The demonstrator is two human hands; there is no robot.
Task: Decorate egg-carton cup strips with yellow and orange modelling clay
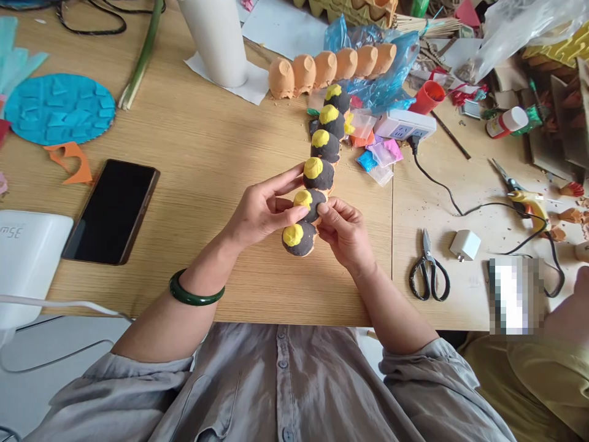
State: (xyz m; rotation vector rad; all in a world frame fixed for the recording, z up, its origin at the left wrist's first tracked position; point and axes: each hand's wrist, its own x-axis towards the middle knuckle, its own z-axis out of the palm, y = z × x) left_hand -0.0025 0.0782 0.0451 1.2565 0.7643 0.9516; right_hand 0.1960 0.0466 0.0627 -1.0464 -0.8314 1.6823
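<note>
A strip of egg carton cups point(325, 147), coated in black clay with a yellow clay patch on each cup, runs away from me over the table. My left hand point(267, 209) grips its near part from the left, thumb on a black and yellow cup and fingers along the side. On the right edge of the same cup, my right hand point(345, 230) pinches with thumb and forefinger; its other fingers are curled and partly hidden. Beyond the far end lies a bare orange egg carton strip point(326, 69), its cups uncoated.
Left are a phone point(111, 212), a blue clay-covered oval point(59, 109) and a white device point(30, 258). Scissors point(427, 267), a plug adapter point(465, 245), a glue gun point(529, 205) and a power strip point(405, 124) lie right. Another person sits at lower right. A white roll point(214, 43) stands behind.
</note>
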